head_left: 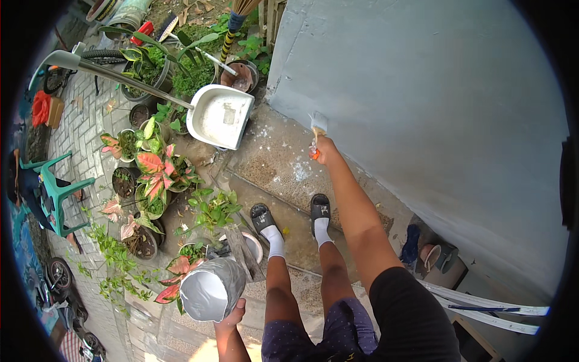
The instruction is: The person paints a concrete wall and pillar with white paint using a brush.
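My right hand (325, 149) is stretched forward and closed round the handle of a paintbrush (318, 123). The brush's pale bristles touch the grey wall (422, 90) low down, near where it meets the ground. At the lower left my left hand (232, 317) grips a paint can (232, 280) by its side, low down. The can is grey and smeared, tilted so that its mouth and the whitish paint inside show. Some fingers of the left hand are hidden behind the can.
A white long-handled dustpan (220, 114) stands ahead to the left. Potted plants (158, 172) line my left side, with a green plastic stool (57, 193) beyond. Paint specks dot the concrete ledge (271, 145). Sandals (429, 256) and white strips (482, 304) lie at right.
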A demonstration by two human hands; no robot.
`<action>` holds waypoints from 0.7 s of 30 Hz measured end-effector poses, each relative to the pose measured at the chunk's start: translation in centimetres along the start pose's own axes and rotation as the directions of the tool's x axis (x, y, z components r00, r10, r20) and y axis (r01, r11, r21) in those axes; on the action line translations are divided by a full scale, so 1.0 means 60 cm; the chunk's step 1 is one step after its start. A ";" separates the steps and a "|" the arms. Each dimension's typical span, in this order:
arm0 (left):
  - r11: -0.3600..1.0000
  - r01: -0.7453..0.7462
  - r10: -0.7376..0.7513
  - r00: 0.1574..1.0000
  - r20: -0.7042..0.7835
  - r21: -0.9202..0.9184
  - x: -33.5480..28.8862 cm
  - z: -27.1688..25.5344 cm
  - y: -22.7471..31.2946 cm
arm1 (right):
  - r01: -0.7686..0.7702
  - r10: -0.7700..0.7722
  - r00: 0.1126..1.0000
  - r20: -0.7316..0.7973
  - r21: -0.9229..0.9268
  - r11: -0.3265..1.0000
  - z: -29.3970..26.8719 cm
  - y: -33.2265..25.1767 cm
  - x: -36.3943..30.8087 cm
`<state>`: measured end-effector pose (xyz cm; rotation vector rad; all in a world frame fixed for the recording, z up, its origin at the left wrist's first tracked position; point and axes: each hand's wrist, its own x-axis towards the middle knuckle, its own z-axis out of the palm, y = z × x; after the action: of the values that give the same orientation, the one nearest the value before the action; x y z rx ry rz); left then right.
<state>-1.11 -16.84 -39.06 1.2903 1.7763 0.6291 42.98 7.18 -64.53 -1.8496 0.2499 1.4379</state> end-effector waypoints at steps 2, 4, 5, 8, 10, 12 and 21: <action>0.997 0.059 -0.057 0.998 -0.040 0.052 0.000 -0.043 0.010 | 0.019 -0.020 0.999 0.043 0.034 0.999 0.047 0.014 -0.078; 0.995 0.058 -0.057 0.998 -0.008 0.082 0.006 -0.062 0.021 | 0.156 -0.161 0.984 0.074 0.072 0.985 0.061 -0.006 -0.196; 0.996 0.051 -0.053 0.998 0.021 0.074 0.012 -0.056 0.024 | 0.246 -0.251 0.965 0.072 0.073 0.967 0.042 -0.014 -0.262; 0.999 0.033 -0.036 0.995 0.091 0.027 0.025 -0.029 0.022 | 0.439 -0.444 0.896 -0.010 0.163 0.884 -0.006 -0.037 -0.388; 0.994 -0.094 0.093 0.995 0.021 0.051 0.028 -0.023 -0.010 | 0.674 -0.653 0.738 -0.171 0.231 0.702 -0.010 -0.031 -0.406; 0.993 -0.071 0.065 0.996 0.064 0.090 0.026 -0.023 -0.033 | 0.646 -0.611 0.763 -0.212 0.211 0.734 0.005 -0.021 -0.352; 0.985 -0.105 0.092 0.991 0.096 0.135 0.031 0.015 -0.027 | 0.049 -0.049 0.994 -0.097 -0.008 0.999 0.013 0.042 0.027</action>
<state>-1.43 -15.75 -41.41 1.4868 1.7161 0.4997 41.53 6.43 -67.11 -1.9192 0.2471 1.3189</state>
